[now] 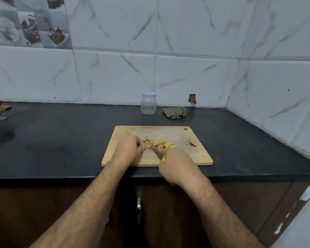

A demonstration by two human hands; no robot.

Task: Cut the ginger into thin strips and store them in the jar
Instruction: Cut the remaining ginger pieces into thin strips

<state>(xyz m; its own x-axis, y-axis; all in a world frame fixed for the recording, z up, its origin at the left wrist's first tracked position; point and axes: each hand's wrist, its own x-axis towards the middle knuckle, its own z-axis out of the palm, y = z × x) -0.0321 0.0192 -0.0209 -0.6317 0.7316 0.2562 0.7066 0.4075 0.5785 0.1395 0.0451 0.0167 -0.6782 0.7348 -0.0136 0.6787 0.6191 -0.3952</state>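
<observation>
1. The ginger sits mid-way across the wooden cutting board, on the black desk. It's in a few states: some pale tan flat slices bunched on the left, and a loose pile of thin yellow strips fanned out just to the right of them.
2. A couple of darker brown scraps, looks like peel or end bits, lie apart near the board's right side.
3. Left hand is on the board with its fingers curled down, pinching the ginger slices at the left end of the bunch.
4. Right hand has its fingers wrapped around the knife. Only a bit of yellow handle peeks out, and the blade angles up-left so its tip lands right by the slices next to the left fingertips.
5. The jar is clear plastic with a white lid on, standing upright at the back of the desk near the wall, well apart from the board.
6. A crumpled checked cloth sits just right of the jar.
</observation>
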